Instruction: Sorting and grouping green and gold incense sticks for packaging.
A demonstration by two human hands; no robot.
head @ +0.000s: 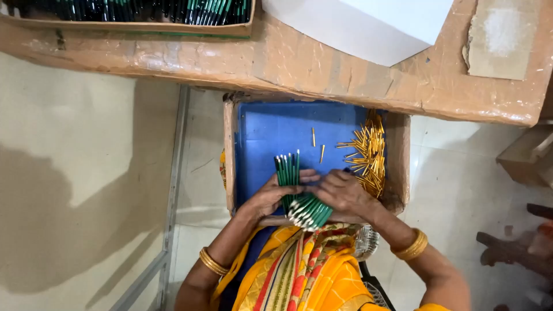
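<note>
My left hand [271, 196] grips a bundle of thin green sticks [291, 173] with pale ends, fanned out toward my lap. My right hand [344, 193] rests against the same bundle from the right, fingers curled over it near the middle. Both hands are over a cardboard box lined with a blue sheet [271, 138]. A heap of short golden metal tubes [368, 152] lies along the box's right side, and a few loose ones [314, 137] lie on the blue sheet just beyond my fingers.
A brown taped table edge [230, 60] runs across above the box. At the top left stands a tray of dark green sticks [144, 10]; a white sheet [368, 23] lies at the top right. Pale tiled floor [75, 173] lies left.
</note>
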